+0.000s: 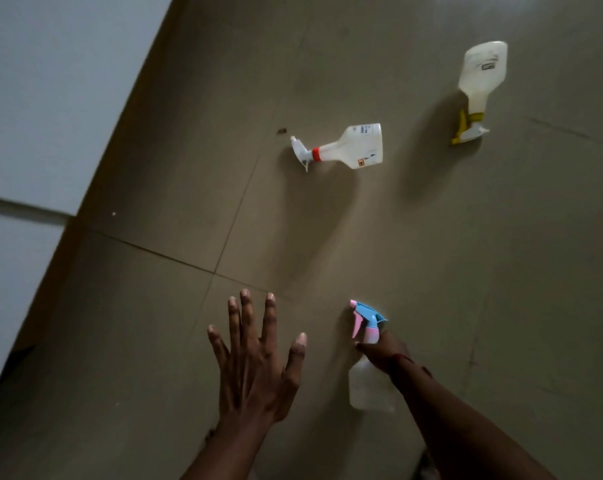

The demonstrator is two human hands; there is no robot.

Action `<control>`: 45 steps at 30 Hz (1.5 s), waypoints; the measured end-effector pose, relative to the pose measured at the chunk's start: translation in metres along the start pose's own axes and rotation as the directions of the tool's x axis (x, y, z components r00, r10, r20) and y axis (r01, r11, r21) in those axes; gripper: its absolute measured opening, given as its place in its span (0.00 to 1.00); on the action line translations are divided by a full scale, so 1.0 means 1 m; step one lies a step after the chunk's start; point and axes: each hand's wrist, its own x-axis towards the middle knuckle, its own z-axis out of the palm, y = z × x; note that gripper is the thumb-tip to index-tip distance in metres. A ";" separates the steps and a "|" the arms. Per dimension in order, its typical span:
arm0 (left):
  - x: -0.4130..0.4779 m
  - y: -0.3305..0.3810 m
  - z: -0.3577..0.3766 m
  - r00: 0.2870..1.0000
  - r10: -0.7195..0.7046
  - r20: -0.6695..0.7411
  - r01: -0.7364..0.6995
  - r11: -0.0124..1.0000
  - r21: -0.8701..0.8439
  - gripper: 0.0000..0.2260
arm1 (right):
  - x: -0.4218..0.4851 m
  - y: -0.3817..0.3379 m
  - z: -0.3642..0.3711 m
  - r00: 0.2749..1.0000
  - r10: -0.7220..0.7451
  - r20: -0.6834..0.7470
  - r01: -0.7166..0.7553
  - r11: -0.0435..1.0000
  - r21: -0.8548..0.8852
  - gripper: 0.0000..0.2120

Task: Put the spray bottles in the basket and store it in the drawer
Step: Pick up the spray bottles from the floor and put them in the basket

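Three spray bottles are in view over a tiled floor. My right hand (385, 353) grips the neck of a clear bottle with a blue and pink trigger (369, 382) at the lower middle. My left hand (255, 358) hovers beside it with fingers spread and nothing in it. A white bottle with a red collar (355, 147) lies on its side further away. At the upper right, a pale bottle with a yellow and white trigger (480, 81) lies with its nozzle toward me. No basket or drawer is visible.
The beige tiled floor (189, 168) fills most of the view. A white cabinet front or wall (51, 98) runs along the left side. A small dark speck (282, 130) lies on the floor near the red-collared bottle.
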 end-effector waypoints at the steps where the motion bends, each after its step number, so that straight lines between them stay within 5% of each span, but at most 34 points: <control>1: 0.001 0.000 0.001 1.000 0.004 -0.001 -0.004 1.000 -0.012 0.35 | 0.000 -0.001 0.004 1.000 -0.007 -0.028 0.006 0.999 -0.034 0.27; 8: -0.010 -0.012 0.001 0.996 -0.020 0.086 0.022 1.000 -0.019 0.36 | -0.040 -0.017 0.000 0.985 -0.085 -0.148 0.107 0.983 0.151 0.11; 12: -0.019 -0.017 -0.033 0.992 -0.064 0.110 0.063 0.998 0.018 0.25 | -0.093 -0.038 -0.025 0.973 -0.207 -0.102 0.229 0.925 0.304 0.07; 16: -0.032 -0.022 -0.094 0.986 -0.112 0.125 0.125 0.987 -0.097 0.19 | -0.164 -0.072 -0.055 0.927 -0.358 -0.113 0.375 0.900 0.223 0.08; 25: -0.090 -0.073 -0.276 0.974 -0.208 -0.088 0.148 0.883 -0.445 0.14 | -0.355 -0.187 -0.062 0.777 -0.601 -0.189 0.605 0.795 -0.041 0.13; 29: -0.134 -0.116 -0.351 0.938 -0.302 -0.170 0.153 0.802 -0.578 0.14 | -0.440 -0.240 -0.024 0.682 -0.723 -0.110 0.706 0.690 -0.157 0.15; 32: -0.173 -0.160 -0.397 0.899 -0.382 -0.213 0.162 0.744 -0.649 0.14 | -0.506 -0.273 0.016 0.626 -0.780 0.017 0.747 0.593 -0.300 0.07; 36: -0.228 -0.227 -0.444 0.828 -0.519 -0.214 0.217 0.647 -0.731 0.14 | -0.580 -0.304 0.072 0.545 -0.823 0.159 0.771 0.418 -0.480 0.14; 41: -0.293 -0.313 -0.478 0.706 -0.677 -0.207 0.300 0.551 -0.778 0.12 | -0.664 -0.332 0.145 0.371 -0.847 0.380 0.871 0.176 -0.458 0.09; 45: -0.326 -0.362 -0.488 0.597 -0.786 -0.159 0.351 0.434 -0.830 0.10 | -0.712 -0.359 0.201 0.280 -0.868 0.411 0.917 0.116 -0.382 0.13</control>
